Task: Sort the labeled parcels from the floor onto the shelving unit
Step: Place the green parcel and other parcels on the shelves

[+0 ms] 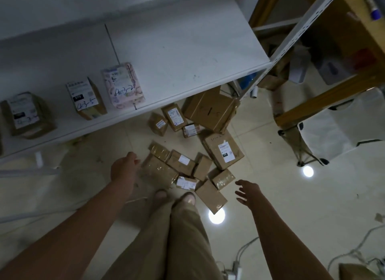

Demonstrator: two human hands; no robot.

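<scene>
Our brown parcels (pixel 183 165) lie in a loose heap on the tiled floor (pixel 270 196), just in front of our feet, some with white labels facing up. Above them the white shelving unit (pixel 177 50) carries three labeled parcels, a pink one (pixel 123 85) among them. Our left hand (pixel 123 169) hangs loosely open above the heap's edge. Our right hand (pixel 248 191) has its fingers spread and is beside the heap. Neither holds anything.

The room is dim, with a pale glossy tiled floor (pixel 270 206). A yellow wooden frame (pixel 325 100) stands over a white fabric bin (pixel 333 129). Below the frame one bright light reflection (pixel 308 171) shines on the tiles, a larger reflection (pixel 216 217) lies farther down-left, and white cables (pixel 245 248) trail beyond.
</scene>
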